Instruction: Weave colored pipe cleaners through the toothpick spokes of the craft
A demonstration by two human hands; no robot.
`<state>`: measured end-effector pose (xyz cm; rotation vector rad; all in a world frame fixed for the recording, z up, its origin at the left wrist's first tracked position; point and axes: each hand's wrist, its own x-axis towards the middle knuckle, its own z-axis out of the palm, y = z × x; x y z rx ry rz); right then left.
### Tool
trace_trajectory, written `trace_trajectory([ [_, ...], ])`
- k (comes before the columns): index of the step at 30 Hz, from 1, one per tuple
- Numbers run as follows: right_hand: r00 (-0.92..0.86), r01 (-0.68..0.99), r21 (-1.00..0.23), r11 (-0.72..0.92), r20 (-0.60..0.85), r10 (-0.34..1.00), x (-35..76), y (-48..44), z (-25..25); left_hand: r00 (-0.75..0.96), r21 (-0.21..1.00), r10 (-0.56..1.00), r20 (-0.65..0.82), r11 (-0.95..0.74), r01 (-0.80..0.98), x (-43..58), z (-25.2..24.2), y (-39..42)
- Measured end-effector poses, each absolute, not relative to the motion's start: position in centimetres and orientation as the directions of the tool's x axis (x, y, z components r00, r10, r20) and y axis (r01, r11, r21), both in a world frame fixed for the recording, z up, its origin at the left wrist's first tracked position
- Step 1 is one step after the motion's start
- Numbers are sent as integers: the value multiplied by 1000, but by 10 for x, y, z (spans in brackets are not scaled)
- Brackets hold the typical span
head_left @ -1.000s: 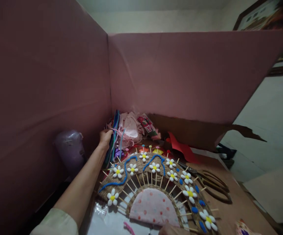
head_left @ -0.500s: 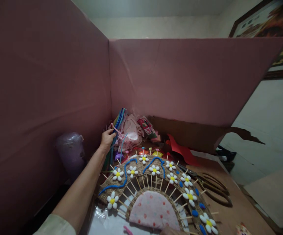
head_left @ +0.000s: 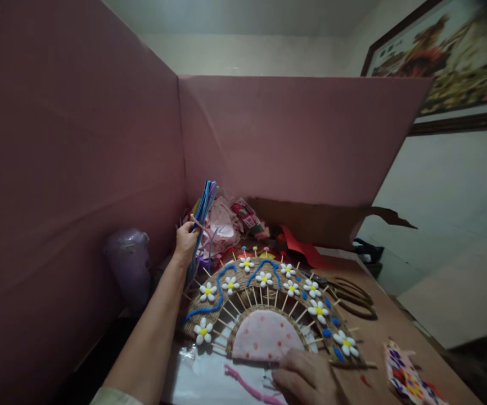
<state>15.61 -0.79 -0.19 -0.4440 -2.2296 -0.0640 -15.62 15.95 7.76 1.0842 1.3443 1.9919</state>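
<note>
My left hand (head_left: 185, 242) is closed around a bundle of blue, purple and pink pipe cleaners (head_left: 204, 205) at the back left. My right hand (head_left: 305, 376) is low in the view, its fingers curled near the lower edge of a half-round craft piece; whatever it may hold is too small to tell. The craft piece is wrapped in twine (head_left: 252, 277), with white and yellow flowers (head_left: 264, 279), wooden sticks, wavy blue strips and a pink dotted cloth centre (head_left: 264, 336). A pink pipe cleaner (head_left: 249, 386) lies in front of it, left of my right hand.
Dark scissors (head_left: 351, 298) lie right of the craft piece. Behind are pink cloth scraps (head_left: 222, 225), red paper (head_left: 302, 247) and torn cardboard (head_left: 311, 220). A purple wrapped roll (head_left: 129, 264) stands left. Patterned cloth (head_left: 410, 376) lies front right. Pink panels (head_left: 285, 135) rise behind.
The view has shifted slightly right and down. My right hand has come further into view. The pipe cleaner bundle in my left hand has risen a little, and more of the loose pink one shows.
</note>
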Motion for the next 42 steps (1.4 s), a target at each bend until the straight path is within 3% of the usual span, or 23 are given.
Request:
trace_trajectory([
  [7,-573,379,-356,854,634,519,141,-20,40,-539,895,759,366,-446,-20,-157,81,145],
  [14,-453,438,-427,791,655,605,112,22,115,-499,873,768,401,-485,-45,-153,83,132],
  [23,-251,357,-668,653,604,756,65,103,157,-463,870,793,395,-485,-89,-152,86,124],
  [31,-195,350,-690,633,607,770,7,158,161,-480,874,804,351,-465,-141,-161,81,128],
  [42,-116,195,-776,600,589,800,-46,192,166,-435,894,839,327,-424,-145,-156,76,135],
])
